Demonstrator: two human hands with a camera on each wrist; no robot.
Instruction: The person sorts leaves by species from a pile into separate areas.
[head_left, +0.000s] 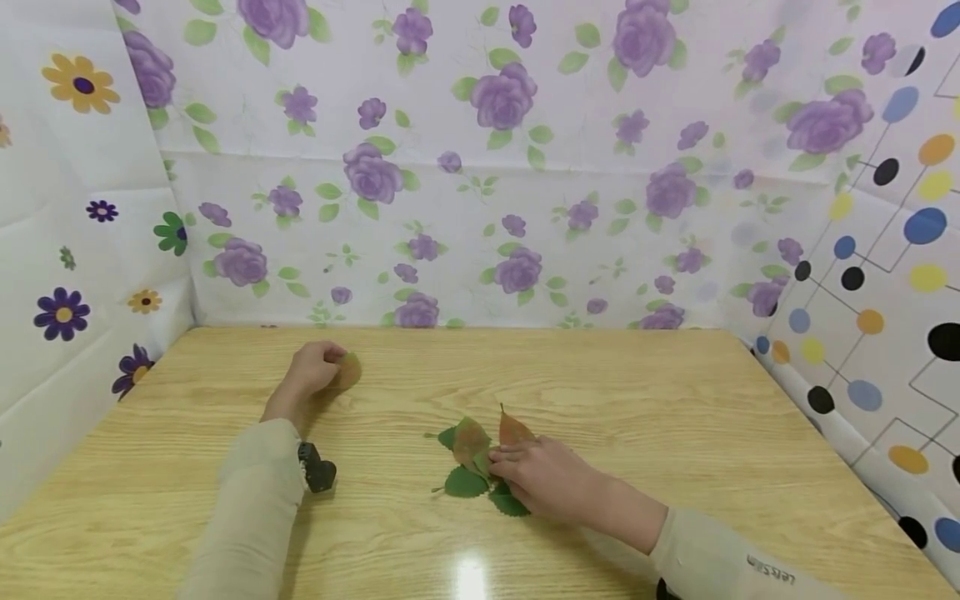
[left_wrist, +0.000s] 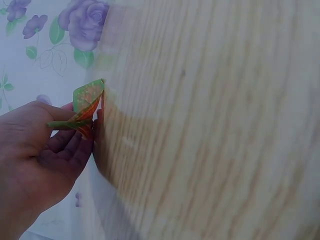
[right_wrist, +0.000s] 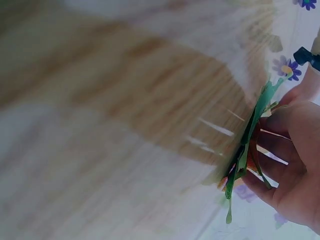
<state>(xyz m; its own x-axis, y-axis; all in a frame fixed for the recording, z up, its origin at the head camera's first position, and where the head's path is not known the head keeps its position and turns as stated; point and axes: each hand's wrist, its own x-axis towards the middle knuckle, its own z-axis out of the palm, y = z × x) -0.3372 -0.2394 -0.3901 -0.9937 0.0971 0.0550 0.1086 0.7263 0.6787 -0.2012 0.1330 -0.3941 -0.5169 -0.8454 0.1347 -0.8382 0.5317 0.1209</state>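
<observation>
At the back left of the table, my left hand (head_left: 315,365) pinches a green-and-reddish leaf (head_left: 348,372) by thumb and fingers. The left wrist view shows this leaf (left_wrist: 89,98) folded, its stem lying across the thumb, with its edge by the tabletop. Near the middle, my right hand (head_left: 551,475) rests on a loose cluster of leaves, its fingers spread and fairly straight. In that cluster lie a reddish-green leaf (head_left: 470,442), a dark green leaf (head_left: 465,482) and a red-brown leaf (head_left: 514,428). The right wrist view catches the leaves (right_wrist: 252,125) edge-on at the fingertips. My right fingers partly cover the cluster.
The wood-grain table (head_left: 637,383) reaches back to a flowered cloth wall (head_left: 450,208). More patterned cloth flanks it at the left (head_left: 67,250) and right (head_left: 885,250). A dark wrist device (head_left: 317,471) is strapped at the left sleeve.
</observation>
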